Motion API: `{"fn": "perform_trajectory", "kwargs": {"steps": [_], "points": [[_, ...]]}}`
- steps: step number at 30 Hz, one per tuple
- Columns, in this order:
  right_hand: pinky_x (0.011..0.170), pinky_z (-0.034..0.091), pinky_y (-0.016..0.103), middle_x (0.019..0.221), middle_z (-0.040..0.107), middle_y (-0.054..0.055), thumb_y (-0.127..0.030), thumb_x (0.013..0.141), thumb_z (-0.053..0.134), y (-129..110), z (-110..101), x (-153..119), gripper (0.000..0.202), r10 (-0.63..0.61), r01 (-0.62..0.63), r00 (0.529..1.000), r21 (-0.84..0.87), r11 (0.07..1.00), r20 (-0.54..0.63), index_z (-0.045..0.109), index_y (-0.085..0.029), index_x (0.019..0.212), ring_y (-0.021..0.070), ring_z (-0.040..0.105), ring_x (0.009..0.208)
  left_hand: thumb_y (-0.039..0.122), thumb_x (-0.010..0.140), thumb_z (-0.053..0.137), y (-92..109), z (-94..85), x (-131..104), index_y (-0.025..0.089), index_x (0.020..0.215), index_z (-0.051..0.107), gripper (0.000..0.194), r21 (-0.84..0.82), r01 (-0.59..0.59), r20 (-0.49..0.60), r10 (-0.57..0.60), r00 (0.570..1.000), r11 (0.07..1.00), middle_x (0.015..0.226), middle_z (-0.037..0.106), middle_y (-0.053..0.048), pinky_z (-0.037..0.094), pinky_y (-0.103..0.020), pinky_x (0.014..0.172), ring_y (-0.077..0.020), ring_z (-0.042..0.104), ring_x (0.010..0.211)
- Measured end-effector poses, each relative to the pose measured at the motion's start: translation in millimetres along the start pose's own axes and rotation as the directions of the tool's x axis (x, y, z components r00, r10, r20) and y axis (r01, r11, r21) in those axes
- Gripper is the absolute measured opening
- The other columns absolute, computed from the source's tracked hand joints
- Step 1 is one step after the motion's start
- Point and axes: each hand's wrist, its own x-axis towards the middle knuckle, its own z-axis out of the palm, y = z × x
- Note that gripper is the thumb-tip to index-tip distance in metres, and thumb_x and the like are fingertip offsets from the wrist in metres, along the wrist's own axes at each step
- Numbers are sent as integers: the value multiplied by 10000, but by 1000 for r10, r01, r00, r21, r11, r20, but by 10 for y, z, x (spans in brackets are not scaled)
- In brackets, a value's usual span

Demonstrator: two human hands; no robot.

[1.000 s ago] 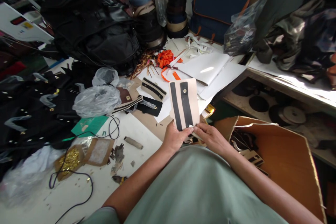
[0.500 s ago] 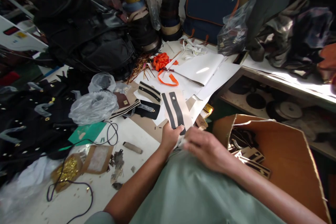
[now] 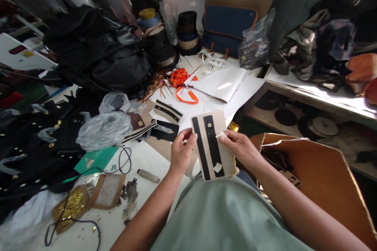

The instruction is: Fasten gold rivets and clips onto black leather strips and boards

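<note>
A beige panel with two black stripes (image 3: 200, 145) is held up over my lap, with a round metal snap near the top of its right stripe. My left hand (image 3: 182, 150) pinches its left edge. At the right edge is my right hand (image 3: 240, 147), its thumb and fingers closed on a small white scrap (image 3: 220, 135). Another white scrap (image 3: 217, 167) lies on the lower part of the right stripe. Just beyond the panel, a similar striped piece (image 3: 167, 111) and a black piece with a clasp (image 3: 164, 130) rest on the table.
A cardboard box (image 3: 321, 180) with striped pieces stands at the right. Plastic bags (image 3: 104, 130), a bag of gold-coloured parts (image 3: 72, 206) and a black cord (image 3: 100, 223) lie left. Long scissors (image 3: 210, 96), orange ribbon (image 3: 179, 77) and a blue bag (image 3: 229, 19) are farther back.
The panel has been raised and shows its full length. My right hand has moved up to its right edge with a white scrap; my left hand has shifted left and up the left edge.
</note>
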Motion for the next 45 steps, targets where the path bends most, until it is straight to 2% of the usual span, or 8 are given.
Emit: {"fn": "perform_trajectory", "kwargs": {"steps": [5,9,13,15,18,23,36,45], "points": [[606,372,266,763,616,-1,-639,874,678,-26,-3,20,453,-20,22,999,-49,999,30,692,-186,862,150,504,673,454,836,782,190,94,222,150,1146,758,435,-155,125,247,-84,965,980,1105,792,-108,553,-371,952,-287,730,1031],[603,373,282,695,568,2,-629,879,671,-85,-56,5,463,-90,78,994,-173,982,-64,642,-197,715,160,500,662,463,868,748,245,164,307,145,1066,794,377,-21,87,268,-79,960,996,1021,808,-95,559,-363,920,-289,739,1005],[793,456,327,896,666,61,-536,902,684,-165,-102,-67,374,-384,287,896,-367,885,-225,668,-217,707,224,600,882,479,931,673,254,181,344,168,1093,785,368,108,-30,234,4,972,994,1048,805,-67,546,-335,920,-265,731,1020],[750,447,312,819,643,43,-490,920,680,-196,-86,-98,345,-451,325,867,-445,834,-212,656,-217,712,199,584,808,491,948,649,256,192,347,178,1126,772,380,130,-48,243,15,970,990,1082,800,-58,540,-329,932,-259,725,1040],[606,378,277,650,519,-16,-480,935,667,-216,-19,-90,374,-398,295,907,-468,833,-137,614,-204,690,142,474,633,517,971,605,270,210,330,181,1134,764,407,144,-41,288,-2,958,989,1098,795,-53,536,-327,938,-255,721,1043],[561,315,264,606,422,-38,-546,908,678,-189,71,41,456,-303,211,940,-433,876,-155,577,-185,648,118,384,601,533,987,574,325,220,257,179,1158,757,434,130,-29,298,-11,954,991,1128,788,-56,530,-331,961,-262,711,1077],[548,286,253,607,395,-47,-599,921,628,-167,90,105,516,-299,169,939,-529,832,-170,512,-191,628,110,353,594,478,969,625,364,241,186,184,1169,759,381,71,-73,369,42,928,995,1193,778,-72,510,-382,1072,-274,696,1172],[574,257,273,589,401,-48,-574,933,609,-236,126,15,525,-359,127,913,-703,699,-192,422,-197,618,115,309,588,347,898,699,392,283,230,172,996,794,222,158,-137,368,70,927,978,1049,810,-63,578,-369,957,-257,742,1014]]}}
